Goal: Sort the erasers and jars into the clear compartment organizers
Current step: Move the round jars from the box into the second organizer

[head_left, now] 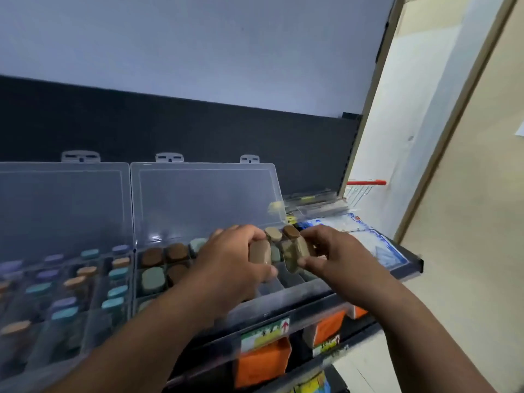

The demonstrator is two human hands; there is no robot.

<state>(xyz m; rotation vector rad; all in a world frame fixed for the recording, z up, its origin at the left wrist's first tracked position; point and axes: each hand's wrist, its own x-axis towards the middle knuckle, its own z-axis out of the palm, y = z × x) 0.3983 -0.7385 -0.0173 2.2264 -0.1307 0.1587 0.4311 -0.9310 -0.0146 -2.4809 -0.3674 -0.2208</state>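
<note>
Toward the left edge of the dark shelf (414, 264), a clear plastic compartment organizer (65, 211) is lying open, holding purple-, teal- and orange-capped jars (116, 273). Above the second clear organizer (300, 292) beside it, the left hand (235, 260) is gripping a small tan jar (260, 252). The right hand (333, 251) is pinching what looks like an olive, brown-capped jar (292, 258).

Left of the left hand (229, 265): brown lids (152, 256), one grey-green lid (153, 276), farther teal lids (117, 292). Below the right hand (331, 251): orange boxes (329, 326).

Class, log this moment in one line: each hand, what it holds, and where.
left hand: grips tan jar | right hand: pinches brown-lidded jar | where: over right organizer, lid open
</note>
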